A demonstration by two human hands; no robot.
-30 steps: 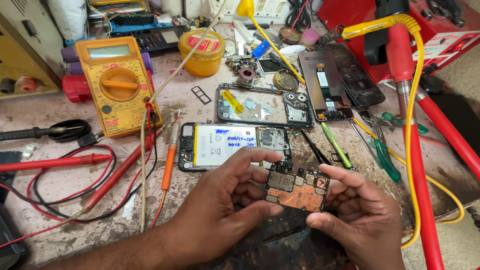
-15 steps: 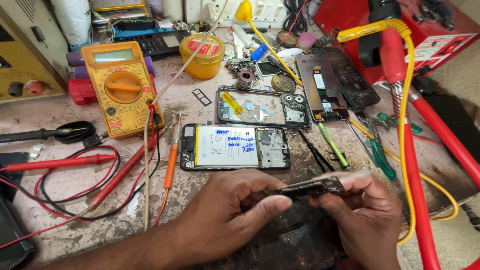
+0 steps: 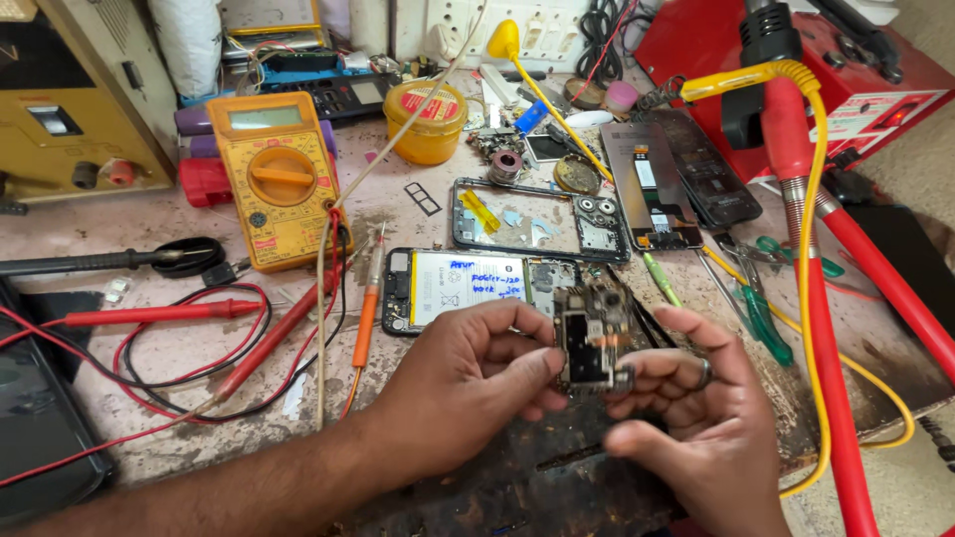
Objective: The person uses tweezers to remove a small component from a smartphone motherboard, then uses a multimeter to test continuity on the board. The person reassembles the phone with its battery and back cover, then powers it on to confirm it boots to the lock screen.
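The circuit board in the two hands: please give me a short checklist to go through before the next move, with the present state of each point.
1. Circuit board held by both hands, left hand and right hand: ok.
2. Board lifted free of the opened phone behind it: ok.
3. Board face turned toward the camera for inspection: ok.
4. Fingers kept off the small parts on the board: cannot tell, fingertips cover its edges.
5. Tweezers and green-handled pliers lying near the right hand: ok.
6. Bench space in front of the hands free of red test leads: ok, they lie to the left.
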